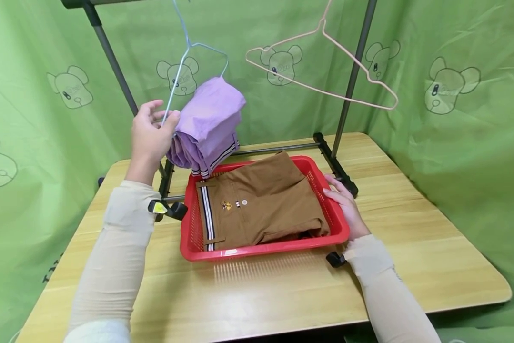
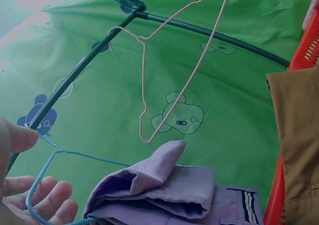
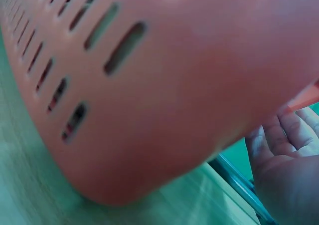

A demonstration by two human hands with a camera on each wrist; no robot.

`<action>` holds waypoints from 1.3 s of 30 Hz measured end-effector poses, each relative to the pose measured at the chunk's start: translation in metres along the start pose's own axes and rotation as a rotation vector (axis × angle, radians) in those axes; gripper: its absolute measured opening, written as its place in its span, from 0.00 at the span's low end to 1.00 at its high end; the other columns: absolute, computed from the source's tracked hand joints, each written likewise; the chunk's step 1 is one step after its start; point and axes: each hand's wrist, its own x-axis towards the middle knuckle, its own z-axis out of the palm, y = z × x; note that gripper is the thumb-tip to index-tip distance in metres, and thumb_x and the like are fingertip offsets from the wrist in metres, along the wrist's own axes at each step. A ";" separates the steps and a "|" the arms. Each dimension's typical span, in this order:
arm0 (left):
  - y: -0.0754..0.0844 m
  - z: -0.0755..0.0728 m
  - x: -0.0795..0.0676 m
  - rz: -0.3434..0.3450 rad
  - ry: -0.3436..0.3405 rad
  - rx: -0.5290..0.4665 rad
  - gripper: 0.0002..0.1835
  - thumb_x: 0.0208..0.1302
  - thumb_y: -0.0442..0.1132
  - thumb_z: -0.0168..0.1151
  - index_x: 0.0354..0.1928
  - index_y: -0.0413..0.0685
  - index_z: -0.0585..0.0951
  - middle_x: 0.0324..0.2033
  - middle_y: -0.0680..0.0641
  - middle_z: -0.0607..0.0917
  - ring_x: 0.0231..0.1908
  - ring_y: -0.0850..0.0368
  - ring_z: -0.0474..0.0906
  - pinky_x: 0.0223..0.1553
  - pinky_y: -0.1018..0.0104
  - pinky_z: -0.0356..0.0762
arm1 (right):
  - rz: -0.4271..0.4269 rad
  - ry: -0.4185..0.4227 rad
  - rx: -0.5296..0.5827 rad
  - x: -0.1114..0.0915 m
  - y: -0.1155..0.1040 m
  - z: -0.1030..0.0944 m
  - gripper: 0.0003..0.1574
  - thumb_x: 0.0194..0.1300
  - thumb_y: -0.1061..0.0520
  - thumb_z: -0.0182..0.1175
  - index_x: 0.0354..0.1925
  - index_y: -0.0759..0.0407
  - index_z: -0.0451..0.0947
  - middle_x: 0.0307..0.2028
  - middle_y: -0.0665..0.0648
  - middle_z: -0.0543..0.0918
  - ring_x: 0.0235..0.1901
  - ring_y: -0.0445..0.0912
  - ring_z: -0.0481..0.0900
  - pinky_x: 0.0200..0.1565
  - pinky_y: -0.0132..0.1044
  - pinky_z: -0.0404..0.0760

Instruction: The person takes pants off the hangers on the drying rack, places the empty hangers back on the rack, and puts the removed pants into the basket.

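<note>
Folded purple trousers [image 1: 211,112] with a striped waistband drape over the lower bar of a blue wire hanger [image 1: 183,62]. My left hand [image 1: 151,138] is at the near end of that hanger; thumb and fingers stand apart on either side of the wire in the left wrist view. Below, brown trousers [image 1: 261,205] with a striped waistband and a small gold emblem lie folded in a red plastic basket [image 1: 265,247]. At the basket's right side my right hand [image 1: 347,205] holds the rim, its fingers [image 3: 294,132] under the edge in the right wrist view.
A pink wire hanger [image 1: 321,90] hangs bare to the right of the blue one. The dark rack's posts [image 1: 355,71] and feet [image 1: 336,164] stand on the wooden table [image 1: 411,228] behind the basket. Green patterned cloth [image 1: 445,143] surrounds the table.
</note>
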 end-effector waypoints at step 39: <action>0.017 0.018 0.014 -0.107 0.301 0.082 0.20 0.58 0.58 0.57 0.20 0.50 0.75 0.24 0.52 0.74 0.30 0.59 0.69 0.39 0.67 0.66 | -0.011 -0.013 0.016 -0.004 -0.001 -0.002 0.27 0.70 0.65 0.41 0.65 0.55 0.53 0.53 0.60 0.69 0.47 0.45 0.74 0.44 0.35 0.77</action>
